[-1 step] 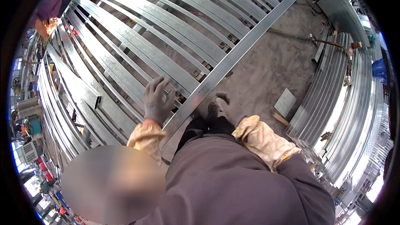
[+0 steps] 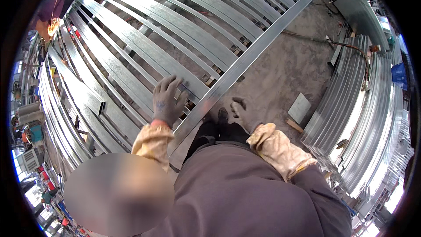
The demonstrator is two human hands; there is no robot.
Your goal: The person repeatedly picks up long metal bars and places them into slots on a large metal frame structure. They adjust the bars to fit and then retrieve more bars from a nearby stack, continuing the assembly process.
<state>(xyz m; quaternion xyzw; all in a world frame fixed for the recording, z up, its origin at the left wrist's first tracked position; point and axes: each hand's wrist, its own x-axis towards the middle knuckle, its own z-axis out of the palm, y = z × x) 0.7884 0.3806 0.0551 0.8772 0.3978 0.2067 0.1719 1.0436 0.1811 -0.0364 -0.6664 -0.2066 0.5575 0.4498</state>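
Fingers spread apart and seemingly holding nothing, the left hand [image 2: 166, 101] is over the near ends of the galvanized slats [image 2: 153, 55], just left of the long crossbar [image 2: 239, 66]; whether it touches metal, I cannot tell. Loosely curled and empty, the right hand [image 2: 249, 116] hangs over the floor [image 2: 280, 77], to the right of that bar. The crossbar runs from near left to far right along the slat ends. Good handling here probably means taking metal by its flat faces, keeping fingertips out of the gaps and off thin edges, and using both gloves on anything long. Farther right, a flat plate [image 2: 300, 107] and stacked profiles [image 2: 337, 92] narrow the footing; at far left, sparks [image 2: 53, 27] fly, so that end deserves distance.
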